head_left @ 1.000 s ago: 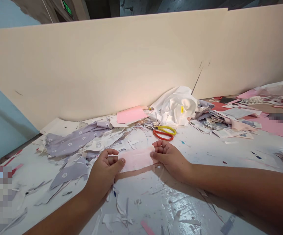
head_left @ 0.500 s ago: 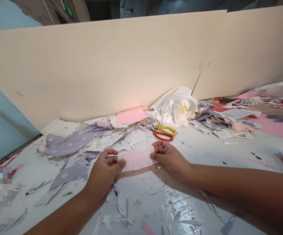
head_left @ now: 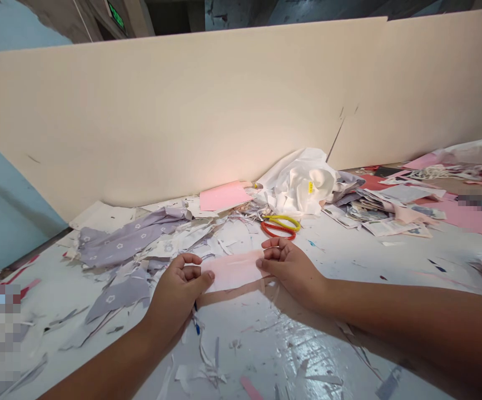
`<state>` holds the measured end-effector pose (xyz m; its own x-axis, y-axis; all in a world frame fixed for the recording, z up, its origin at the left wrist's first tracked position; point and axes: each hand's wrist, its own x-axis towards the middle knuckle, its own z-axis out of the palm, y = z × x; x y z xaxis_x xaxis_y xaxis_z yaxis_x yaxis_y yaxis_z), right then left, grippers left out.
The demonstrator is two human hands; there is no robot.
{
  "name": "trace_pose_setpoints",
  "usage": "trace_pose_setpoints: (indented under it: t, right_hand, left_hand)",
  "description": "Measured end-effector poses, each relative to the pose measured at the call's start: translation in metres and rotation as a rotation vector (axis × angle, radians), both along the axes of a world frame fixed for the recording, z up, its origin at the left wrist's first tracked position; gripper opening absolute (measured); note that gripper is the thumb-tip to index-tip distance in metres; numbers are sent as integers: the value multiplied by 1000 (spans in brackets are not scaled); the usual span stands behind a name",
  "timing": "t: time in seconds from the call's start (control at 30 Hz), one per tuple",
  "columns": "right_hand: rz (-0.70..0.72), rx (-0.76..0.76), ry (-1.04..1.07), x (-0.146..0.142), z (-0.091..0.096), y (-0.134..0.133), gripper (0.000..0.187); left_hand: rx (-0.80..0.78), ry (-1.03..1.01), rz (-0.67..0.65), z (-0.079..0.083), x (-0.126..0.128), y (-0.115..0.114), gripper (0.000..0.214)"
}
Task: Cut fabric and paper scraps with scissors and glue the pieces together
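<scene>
I'm holding 1 thin, pale-pink, roughly rectangular fabric strip (head_left: 235,270) flat over the white tabletop (head_left: 336,256), L hand (head_left: 178,291) & R hand (head_left: 294,272) pinching 1 end ea.; 1 pr. red-and-yellow-handled scissors (head_left: 280,226) is lying just beyond.

White tabletop (head_left: 341,261): loose scraps (head_left: 188,373), lavender floral cloth (head_left: 132,236), crumpled white bundle (head_left: 303,191), probably scissors (head_left: 280,237), blades hidden.

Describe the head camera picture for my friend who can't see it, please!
A person's left hand and right hand hold a pale pink strip between them over a white table littered with scraps. Beyond lie scissors with red and yellow handles.
</scene>
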<state>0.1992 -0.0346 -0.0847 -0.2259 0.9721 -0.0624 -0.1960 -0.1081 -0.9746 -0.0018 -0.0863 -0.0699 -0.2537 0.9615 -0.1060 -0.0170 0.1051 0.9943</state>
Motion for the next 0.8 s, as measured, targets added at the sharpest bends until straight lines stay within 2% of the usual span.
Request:
trace_pose_setpoints:
  t: [0.13,0.27,0.53,0.8]
  right_hand:
    - [27,-9,36,1,-2,0,35]
    - [45,-10,32,0,-1,0,33]
    - [102,-38,16,-3,3,-1,32]
    - [80,-68,78,-4,-1,1,33]
  left_hand:
    - [-29,23,-44,3,-1,1,37]
    - [28,-2,-6,-1,-2,2,34]
    - [13,-24,1,-2,1,1,34]
    - [38,1,-1,-3,0,2,28]
